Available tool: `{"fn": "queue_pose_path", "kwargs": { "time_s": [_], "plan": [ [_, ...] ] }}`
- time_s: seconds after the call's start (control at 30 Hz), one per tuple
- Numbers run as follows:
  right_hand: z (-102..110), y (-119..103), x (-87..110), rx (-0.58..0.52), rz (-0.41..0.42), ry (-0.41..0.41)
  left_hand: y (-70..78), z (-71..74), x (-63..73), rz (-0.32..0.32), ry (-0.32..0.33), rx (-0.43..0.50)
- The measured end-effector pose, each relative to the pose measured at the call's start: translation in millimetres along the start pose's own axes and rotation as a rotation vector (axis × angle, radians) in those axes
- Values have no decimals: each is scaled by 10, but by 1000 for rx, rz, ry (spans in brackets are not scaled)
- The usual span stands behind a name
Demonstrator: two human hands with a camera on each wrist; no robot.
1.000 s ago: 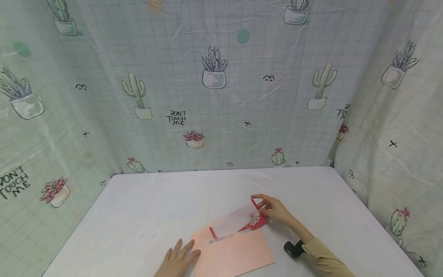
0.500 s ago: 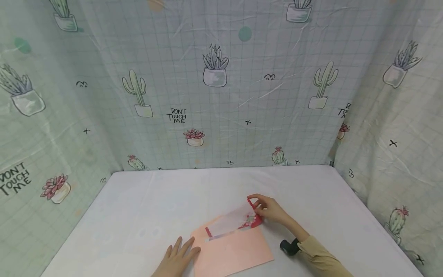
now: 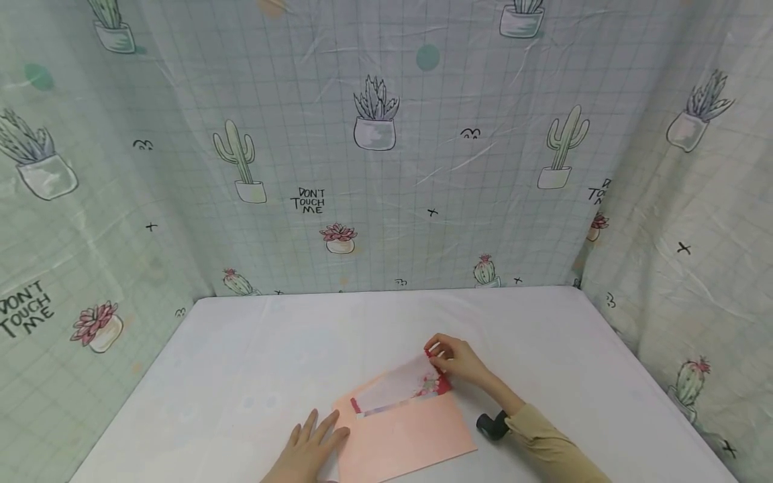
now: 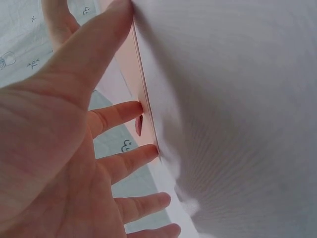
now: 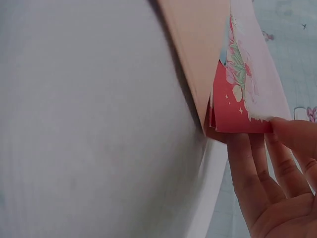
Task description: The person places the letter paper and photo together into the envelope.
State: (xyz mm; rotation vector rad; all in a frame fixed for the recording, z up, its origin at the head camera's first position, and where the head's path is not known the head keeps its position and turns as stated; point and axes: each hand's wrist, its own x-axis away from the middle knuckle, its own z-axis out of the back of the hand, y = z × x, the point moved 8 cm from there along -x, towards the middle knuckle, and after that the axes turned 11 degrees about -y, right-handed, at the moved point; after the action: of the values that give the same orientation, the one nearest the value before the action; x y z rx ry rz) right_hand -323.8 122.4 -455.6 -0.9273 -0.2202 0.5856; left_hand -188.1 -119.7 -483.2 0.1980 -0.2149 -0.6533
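Note:
A peach paper envelope (image 3: 406, 439) lies on the table at the front middle, its opening facing away from me. Out of it sticks a card (image 3: 398, 384) with a pale panel, red edges and printed flowers; its lower part is hidden inside. My right hand (image 3: 460, 359) pinches the card's right end between thumb and fingers, as the right wrist view shows on the red border (image 5: 237, 116). My left hand (image 3: 311, 446) rests with spread, straight fingers at the envelope's left edge. In the left wrist view its thumb and two fingertips (image 4: 151, 151) touch that edge.
A black rounded device (image 3: 492, 426) sits by my right sleeve (image 3: 552, 446), right of the envelope. The white table (image 3: 272, 349) ends at a hanging cloth (image 3: 386, 181) printed with cacti, behind and on both sides.
My right hand has moved left with the card, and slightly less of the card shows above the envelope's edge. The left hand stays in place at the envelope's left edge.

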Motion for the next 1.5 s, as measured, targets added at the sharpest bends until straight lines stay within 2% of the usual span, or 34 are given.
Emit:
{"fn": "queue_pose_path", "kwargs": {
  "time_s": [0.23,0.47,0.67,0.93,1.03,1.2,1.37,1.5],
  "plan": [
    [-118,-284,9,-22,45,-65,-21,-33,6,29,-36,-12],
    [-271,-72,-53,65,72,-128,-14,-44,27,19,-12,-20],
    [-344,-45,-30,127,139,-226,-6,-72,46,27,-5,-27],
    [-395,17,2,72,53,-316,32,-77,61,0,88,-96],
    [-382,-6,-6,76,53,-335,42,-48,60,-8,104,-124],
    [-353,-64,-34,100,61,-356,36,13,36,-11,98,-143],
    [-348,-83,-31,76,24,-361,15,19,20,-4,65,-118],
    [-346,-83,-13,150,27,-335,11,21,16,-5,72,-118]
  ]
}}
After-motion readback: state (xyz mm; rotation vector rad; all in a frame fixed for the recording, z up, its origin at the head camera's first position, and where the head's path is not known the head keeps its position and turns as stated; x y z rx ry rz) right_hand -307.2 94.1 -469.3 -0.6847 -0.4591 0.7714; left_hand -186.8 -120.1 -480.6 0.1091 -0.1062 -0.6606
